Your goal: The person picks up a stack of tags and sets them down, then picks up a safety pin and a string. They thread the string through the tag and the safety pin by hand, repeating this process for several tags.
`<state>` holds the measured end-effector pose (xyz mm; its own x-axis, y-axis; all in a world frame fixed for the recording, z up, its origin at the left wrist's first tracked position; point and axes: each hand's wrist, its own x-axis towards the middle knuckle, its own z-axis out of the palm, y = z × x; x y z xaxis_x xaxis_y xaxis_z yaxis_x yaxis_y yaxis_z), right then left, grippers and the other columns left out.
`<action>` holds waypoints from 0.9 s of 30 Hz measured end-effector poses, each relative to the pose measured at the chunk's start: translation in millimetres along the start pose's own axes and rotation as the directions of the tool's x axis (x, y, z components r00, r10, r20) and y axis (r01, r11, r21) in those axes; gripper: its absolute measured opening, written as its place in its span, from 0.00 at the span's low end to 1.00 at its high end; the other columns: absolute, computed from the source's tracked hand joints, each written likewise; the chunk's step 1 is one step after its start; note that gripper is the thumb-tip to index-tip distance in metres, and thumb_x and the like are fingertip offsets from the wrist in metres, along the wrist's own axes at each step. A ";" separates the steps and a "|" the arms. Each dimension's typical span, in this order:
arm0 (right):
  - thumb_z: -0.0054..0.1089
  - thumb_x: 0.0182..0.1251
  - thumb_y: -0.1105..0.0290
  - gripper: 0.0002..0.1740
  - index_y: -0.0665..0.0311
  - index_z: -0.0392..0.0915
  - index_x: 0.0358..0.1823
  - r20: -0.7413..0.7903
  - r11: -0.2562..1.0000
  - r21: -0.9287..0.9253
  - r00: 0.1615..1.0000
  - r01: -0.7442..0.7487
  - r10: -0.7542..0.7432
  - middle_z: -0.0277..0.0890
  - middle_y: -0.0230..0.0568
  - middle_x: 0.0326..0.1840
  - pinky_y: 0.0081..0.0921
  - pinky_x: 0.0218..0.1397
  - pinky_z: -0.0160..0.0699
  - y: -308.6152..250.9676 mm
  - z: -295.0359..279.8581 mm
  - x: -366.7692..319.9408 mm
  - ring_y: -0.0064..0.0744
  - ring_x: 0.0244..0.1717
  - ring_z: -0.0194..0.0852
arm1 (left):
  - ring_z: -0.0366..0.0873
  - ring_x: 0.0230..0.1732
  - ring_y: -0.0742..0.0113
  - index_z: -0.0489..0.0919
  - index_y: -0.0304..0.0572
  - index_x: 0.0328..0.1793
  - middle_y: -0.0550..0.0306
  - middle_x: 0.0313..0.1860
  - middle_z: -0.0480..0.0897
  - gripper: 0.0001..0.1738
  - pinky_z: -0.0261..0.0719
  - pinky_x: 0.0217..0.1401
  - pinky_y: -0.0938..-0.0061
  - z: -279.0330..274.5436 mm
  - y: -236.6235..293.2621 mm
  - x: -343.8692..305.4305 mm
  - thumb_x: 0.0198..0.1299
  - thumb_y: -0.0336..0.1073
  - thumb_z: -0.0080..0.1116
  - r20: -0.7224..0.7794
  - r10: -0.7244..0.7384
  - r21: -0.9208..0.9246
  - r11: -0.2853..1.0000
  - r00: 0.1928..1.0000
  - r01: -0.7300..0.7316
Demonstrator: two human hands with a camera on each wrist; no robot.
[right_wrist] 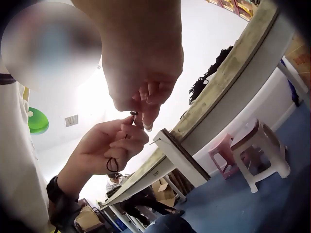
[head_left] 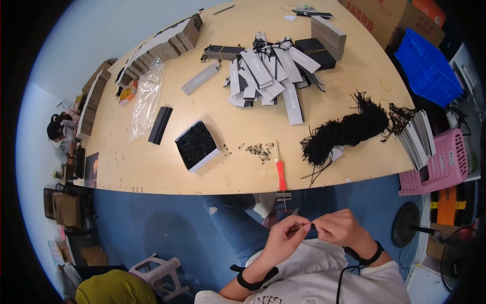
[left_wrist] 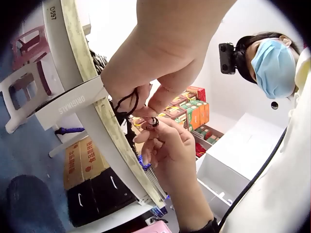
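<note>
In the head view my left hand [head_left: 288,235] and right hand [head_left: 341,228] meet over the lap, thumbs and fingertips nearly together. Both pinch a thin black cord [head_left: 313,226] between them. A loop of cord [right_wrist: 112,165] hangs at the left fingers in the right wrist view. Another small loop [left_wrist: 154,121] sits at the right fingertips in the left wrist view. A pale card marked ORIGINALS [left_wrist: 73,103] juts past the table edge beside the hands. On the table ahead lies a red-handled pick [head_left: 281,175] next to small metal clips [head_left: 260,152].
A white box of small black pieces [head_left: 197,147] stands left of the clips. Printed grey tags [head_left: 288,66] are heaped mid-table, and a bundle of black cords [head_left: 347,129] lies at right. Stacked tags [head_left: 415,139] stand near a pink basket [head_left: 440,162]. A stool [head_left: 157,276] is on the floor.
</note>
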<state>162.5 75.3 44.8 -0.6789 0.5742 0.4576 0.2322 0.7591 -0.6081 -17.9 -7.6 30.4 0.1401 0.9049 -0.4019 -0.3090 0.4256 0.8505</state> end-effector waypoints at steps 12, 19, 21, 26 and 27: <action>0.66 0.46 0.79 0.08 0.66 0.79 0.30 -0.029 0.994 -0.100 0.999 0.035 -0.038 0.79 0.36 0.24 0.24 0.22 0.76 0.7 -4.0 -0.7 0.32 0.21 0.79 | 0.68 0.26 0.89 0.84 0.33 0.47 0.70 0.24 0.78 0.08 0.67 0.28 0.90 7.3 -2.3 -0.9 0.64 0.28 0.62 -0.151 0.100 0.211 0.975 0.983 -0.067; 0.69 0.49 0.77 0.11 0.66 0.81 0.36 -0.028 0.999 -0.005 0.999 -0.047 0.047 0.80 0.38 0.27 0.23 0.23 0.75 3.5 -1.7 -3.2 0.32 0.22 0.79 | 0.66 0.25 0.89 0.83 0.32 0.48 0.70 0.22 0.76 0.09 0.65 0.27 0.89 7.1 -3.3 -0.3 0.66 0.30 0.61 -0.162 0.137 0.263 0.960 0.977 -0.092; 0.70 0.51 0.76 0.12 0.65 0.82 0.39 0.046 0.975 0.121 0.982 -0.187 0.182 0.81 0.38 0.29 0.23 0.23 0.75 -4.3 -8.3 0.5 0.31 0.22 0.79 | 0.64 0.24 0.89 0.83 0.32 0.49 0.72 0.21 0.75 0.09 0.63 0.26 0.89 7.4 -3.8 0.7 0.66 0.30 0.61 -0.163 0.133 0.222 0.970 0.978 -0.095; 0.72 0.56 0.73 0.15 0.64 0.84 0.46 0.057 0.897 0.362 0.966 -0.255 0.252 0.82 0.38 0.29 0.21 0.23 0.73 1.1 2.1 -3.7 0.28 0.21 0.77 | 0.53 0.21 0.87 0.83 0.35 0.46 0.75 0.16 0.62 0.08 0.48 0.22 0.83 8.4 -0.8 1.4 0.65 0.31 0.61 -0.095 0.136 0.191 0.975 0.986 -0.116; 0.71 0.56 0.74 0.14 0.63 0.84 0.45 0.095 0.865 0.404 0.954 -0.297 0.283 0.82 0.37 0.28 0.20 0.23 0.72 3.5 0.8 -5.9 0.25 0.21 0.76 | 0.53 0.21 0.87 0.83 0.35 0.46 0.75 0.16 0.62 0.08 0.48 0.22 0.83 7.5 -0.5 1.2 0.65 0.31 0.61 -0.096 0.136 0.191 0.975 0.986 -0.116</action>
<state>166.7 74.4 39.4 -0.6485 0.7336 0.2032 0.1210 0.3629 -0.9239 -10.5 -6.7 32.1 0.0062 0.9496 -0.3134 -0.1374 0.3112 0.9404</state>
